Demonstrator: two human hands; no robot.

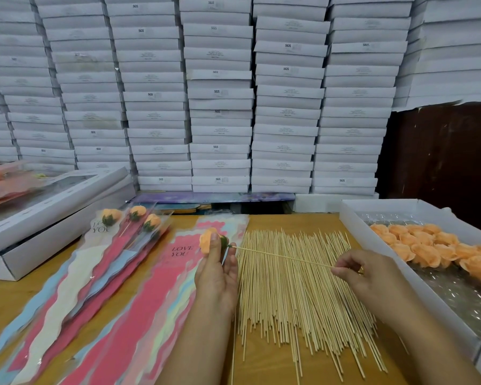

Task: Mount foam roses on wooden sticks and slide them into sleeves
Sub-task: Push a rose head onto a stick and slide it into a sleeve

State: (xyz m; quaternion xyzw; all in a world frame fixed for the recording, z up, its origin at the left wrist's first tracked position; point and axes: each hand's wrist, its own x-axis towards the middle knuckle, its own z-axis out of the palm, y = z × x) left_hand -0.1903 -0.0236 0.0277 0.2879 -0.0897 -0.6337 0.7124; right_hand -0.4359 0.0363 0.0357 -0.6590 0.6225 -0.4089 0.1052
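White boxes (220, 107) stacked in tall columns behind the wooden table (272, 365).

the sleeve (161, 276) under my left hand reads "love you" in dark letters on its pink part. a sleeve (99, 227) further left, holding a finished rose, shows the same words. many white boxes (220, 91) stacked behind my table carry "sgs" on their front edges; the smaller print on them is too blurred to read.

A small packing workshop or stockroom: identical white flat boxes (220, 107) stacked wall-high from nine to two o'clock (many stamped SGS), behind a wooden worktable (264, 365) spread with bulk craft supplies.
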